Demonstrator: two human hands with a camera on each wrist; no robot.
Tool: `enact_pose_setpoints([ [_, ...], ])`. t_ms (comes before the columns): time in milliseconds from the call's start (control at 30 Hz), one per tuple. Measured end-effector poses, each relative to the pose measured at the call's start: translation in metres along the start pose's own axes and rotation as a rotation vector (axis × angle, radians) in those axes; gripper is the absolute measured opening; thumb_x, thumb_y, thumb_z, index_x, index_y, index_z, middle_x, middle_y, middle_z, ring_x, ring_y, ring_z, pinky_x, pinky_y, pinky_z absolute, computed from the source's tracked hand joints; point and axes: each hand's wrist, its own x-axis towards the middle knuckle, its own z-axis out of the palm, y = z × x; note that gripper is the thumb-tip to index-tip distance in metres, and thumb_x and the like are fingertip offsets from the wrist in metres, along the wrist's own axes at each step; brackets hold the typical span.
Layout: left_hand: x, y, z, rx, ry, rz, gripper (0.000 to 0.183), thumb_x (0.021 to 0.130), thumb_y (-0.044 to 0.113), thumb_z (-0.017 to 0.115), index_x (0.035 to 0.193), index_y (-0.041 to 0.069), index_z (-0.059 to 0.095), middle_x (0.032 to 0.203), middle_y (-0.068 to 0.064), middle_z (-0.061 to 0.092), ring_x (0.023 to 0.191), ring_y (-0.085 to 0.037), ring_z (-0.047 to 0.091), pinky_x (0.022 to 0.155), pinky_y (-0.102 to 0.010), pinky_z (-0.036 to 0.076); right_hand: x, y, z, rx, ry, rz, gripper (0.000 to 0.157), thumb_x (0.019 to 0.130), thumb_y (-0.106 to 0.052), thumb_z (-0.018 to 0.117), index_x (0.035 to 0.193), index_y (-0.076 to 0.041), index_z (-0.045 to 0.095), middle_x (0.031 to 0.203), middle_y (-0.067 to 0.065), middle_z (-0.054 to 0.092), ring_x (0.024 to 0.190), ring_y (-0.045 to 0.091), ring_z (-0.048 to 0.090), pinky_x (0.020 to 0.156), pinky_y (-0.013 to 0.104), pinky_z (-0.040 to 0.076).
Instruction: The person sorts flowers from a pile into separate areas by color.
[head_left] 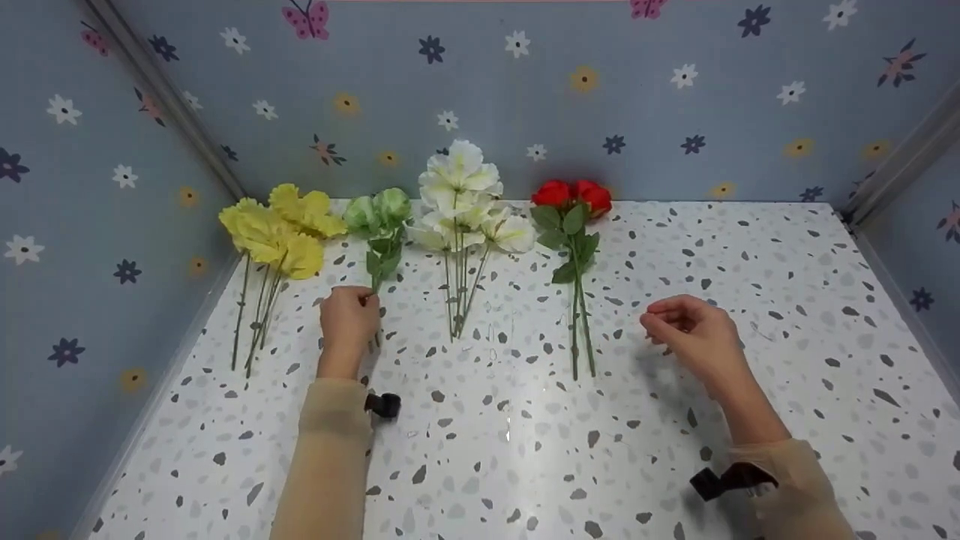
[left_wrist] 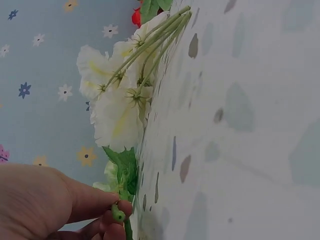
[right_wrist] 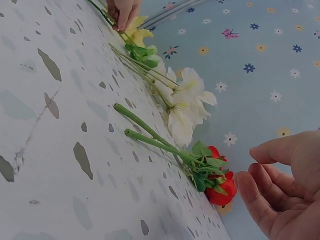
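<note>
My left hand (head_left: 349, 319) pinches a stem of the pale green artificial flowers (head_left: 388, 208), low down beneath their leaves. In the left wrist view, a cut green stem end (left_wrist: 118, 215) shows between thumb and fingers. Loosely bent, the fingers of my right hand (head_left: 697, 337) hold nothing, with thumb and index close together in the head view. This hand is apart from the red roses (head_left: 553, 195), to the right of their stems. White flowers (head_left: 459, 171) with yellow-tinted centres lie between the green flowers and the roses.
Several yellow flowers (head_left: 262, 236) lie at the far left, stems toward the front. All bunches rest on a speckled white tabletop (head_left: 480, 465), blooms near the back wall (head_left: 495, 82). Flower-patterned panels also stand at the left and right.
</note>
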Motion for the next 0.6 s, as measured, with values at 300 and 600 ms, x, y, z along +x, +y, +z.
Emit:
enact_pose_setpoints([
  [300, 0.001, -0.006, -0.005, 0.036, -0.007, 0.029, 0.042, 0.106, 0.006, 0.056, 0.065, 0.004, 0.063, 0.059, -0.008, 0.053, 0.076, -0.032, 0.048, 0.069, -0.044, 0.041, 0.003, 0.000, -0.003, -0.022, 0.003, 0.016, 0.037, 0.103, -0.033, 0.080, 0.123, -0.004, 0.073, 0.106, 0.010, 0.077, 0.086, 0.015, 0.074, 0.073, 0.029, 0.060],
  [600, 0.000, -0.004, -0.007, 0.029, -0.016, -0.006, 0.029, 0.106, 0.011, 0.059, 0.109, -0.009, 0.081, 0.108, -0.029, 0.077, 0.117, -0.051, 0.059, 0.102, -0.062, 0.048, 0.001, -0.004, -0.011, -0.015, 0.023, 0.021, 0.041, 0.103, -0.037, 0.080, 0.124, -0.003, 0.072, 0.108, 0.011, 0.075, 0.088, 0.015, 0.074, 0.078, 0.028, 0.063],
])
